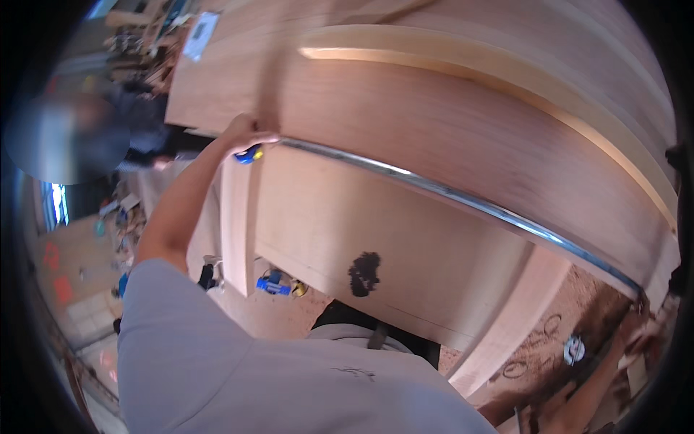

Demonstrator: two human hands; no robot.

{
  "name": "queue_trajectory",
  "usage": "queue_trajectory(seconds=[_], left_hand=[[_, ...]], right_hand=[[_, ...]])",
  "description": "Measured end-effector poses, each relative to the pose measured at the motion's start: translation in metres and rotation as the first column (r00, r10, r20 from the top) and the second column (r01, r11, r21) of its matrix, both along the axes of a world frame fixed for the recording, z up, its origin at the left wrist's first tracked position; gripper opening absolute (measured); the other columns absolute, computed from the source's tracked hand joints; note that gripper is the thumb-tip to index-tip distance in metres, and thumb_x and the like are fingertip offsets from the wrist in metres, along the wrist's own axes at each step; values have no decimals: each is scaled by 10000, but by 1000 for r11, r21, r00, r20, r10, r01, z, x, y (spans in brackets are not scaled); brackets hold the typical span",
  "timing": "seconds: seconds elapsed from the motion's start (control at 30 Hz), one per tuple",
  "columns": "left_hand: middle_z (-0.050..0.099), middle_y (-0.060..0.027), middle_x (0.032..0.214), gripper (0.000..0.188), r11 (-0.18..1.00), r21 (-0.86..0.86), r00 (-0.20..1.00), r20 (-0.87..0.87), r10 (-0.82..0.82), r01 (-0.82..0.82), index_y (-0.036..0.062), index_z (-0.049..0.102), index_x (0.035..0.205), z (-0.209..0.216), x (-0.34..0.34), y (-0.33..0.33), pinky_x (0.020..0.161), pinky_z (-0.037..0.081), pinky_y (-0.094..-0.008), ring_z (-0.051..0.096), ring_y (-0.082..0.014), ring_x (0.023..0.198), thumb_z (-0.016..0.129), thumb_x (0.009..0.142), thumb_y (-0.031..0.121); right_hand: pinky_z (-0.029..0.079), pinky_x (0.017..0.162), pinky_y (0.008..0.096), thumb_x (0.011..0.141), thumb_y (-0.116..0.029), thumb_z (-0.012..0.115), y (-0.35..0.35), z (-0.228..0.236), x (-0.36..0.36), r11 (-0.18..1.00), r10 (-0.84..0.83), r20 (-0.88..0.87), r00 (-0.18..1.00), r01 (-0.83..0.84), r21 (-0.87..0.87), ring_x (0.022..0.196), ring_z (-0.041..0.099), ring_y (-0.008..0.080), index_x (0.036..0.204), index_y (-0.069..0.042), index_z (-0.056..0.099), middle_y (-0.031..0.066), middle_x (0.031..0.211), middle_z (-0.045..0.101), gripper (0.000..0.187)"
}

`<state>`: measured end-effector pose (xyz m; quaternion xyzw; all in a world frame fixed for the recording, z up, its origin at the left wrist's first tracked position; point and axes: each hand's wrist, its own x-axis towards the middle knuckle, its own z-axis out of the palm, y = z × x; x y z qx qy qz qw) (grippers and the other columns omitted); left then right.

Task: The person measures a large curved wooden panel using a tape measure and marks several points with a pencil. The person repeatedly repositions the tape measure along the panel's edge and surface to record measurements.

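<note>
Far left, a blurred co-worker in dark clothing, one hand low beside the wooden surface. Upper left, a whitish sheet on that surface. Below, a pale, squared wooden leg drops from near the surface's left corner. Left hand at that corner, closed on a tape measure: small rounded case, blue with a yellow patch, mostly covered by the palm. The hands are wide apart. Lower left of centre, a blue object on the floor. Centre, a pale panel below the edge, marked by a ragged black blotch. From the left hand a silvery strip slants down to the right along the surface's near edge: narrow, straight apart from lens bend, bright glints mid-length, markings too blurred to tell. Upper right, a curved yellowish wooden piece lies on the surface. Lower right, a second pale leg, then a whitish disc. Far right, right hand at the strip's end, smeared; cannot tell whether it grips.
</note>
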<state>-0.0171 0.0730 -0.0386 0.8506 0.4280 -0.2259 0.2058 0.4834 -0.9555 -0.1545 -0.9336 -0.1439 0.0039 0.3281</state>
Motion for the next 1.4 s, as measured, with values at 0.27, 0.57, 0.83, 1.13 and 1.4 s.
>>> queue_trajectory(seconds=[0.27,0.57,0.83,1.13,1.4], left_hand=[[488,18,589,494,997,39,998,-36,-60,62,100,525,623,9,-32,4,507,377,-309,466,-100,563,911,718,394],[536,-36,576,553,996,48,997,3,-73,73,70,557,612,7,-38,15,530,439,-328,543,-155,571,910,679,490],[581,27,686,224,967,-255,948,311,64,18,62,639,828,-1,-25,-7,542,413,-243,517,-58,596,779,866,233],[462,8,637,335,999,28,925,379,-28,19,53,480,689,-66,-75,70,511,394,-299,449,-110,566,775,720,209],[634,3,761,266,971,-232,974,199,109,-61,55,660,940,-10,-26,5,565,452,-255,572,-83,640,814,832,243]], right_hand=[[528,920,325,1011,-123,538,89,31,2,858,-116,99,988,150,-491,1066,672,241,1202,-56,685,99,1132,712,250],[526,920,331,965,-75,532,79,21,3,948,-67,55,996,81,-307,1048,679,253,1161,-32,696,116,1121,710,259],[531,838,311,906,-67,607,97,-7,-8,987,-106,217,970,130,-98,916,667,210,1042,-61,739,66,993,724,190],[570,719,348,846,-34,717,150,52,-48,936,-115,417,902,239,-260,818,729,270,939,-92,743,122,879,739,113],[542,779,310,891,-57,624,105,11,-18,961,-92,289,953,161,-225,850,674,207,1038,-81,735,68,958,722,186]])
